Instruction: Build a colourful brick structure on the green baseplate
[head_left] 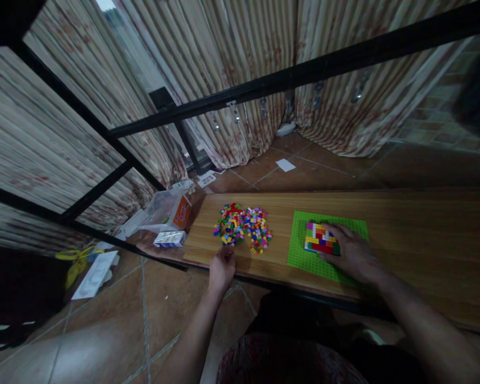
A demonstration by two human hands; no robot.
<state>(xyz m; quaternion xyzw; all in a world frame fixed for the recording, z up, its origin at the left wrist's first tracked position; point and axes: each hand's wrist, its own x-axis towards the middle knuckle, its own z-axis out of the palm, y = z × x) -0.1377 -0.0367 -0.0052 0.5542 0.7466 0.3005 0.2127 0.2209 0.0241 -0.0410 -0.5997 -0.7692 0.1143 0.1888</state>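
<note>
A green studded baseplate [300, 256] lies on the wooden bench. On it sits a block of joined toy bricks [320, 239] in yellow, red, white, blue and purple. Thumb and fingers of my right hand [354, 255] are closed about the right end of this block. To the left, a heap of loose toy bricks [244, 226] of many colours is spread on the wood. My left hand [223, 265] rests at the heap's near edge with its fingers pinched together; whatever they hold, if anything, is hidden.
The wooden bench [424, 245] runs to the right. Past its left end stand a clear plastic tub [162, 208] and a small white box [170, 239]. A black metal rail [264, 85] with hanging clips crosses beyond the bench, in front of curtains. Papers lie on the tiled floor.
</note>
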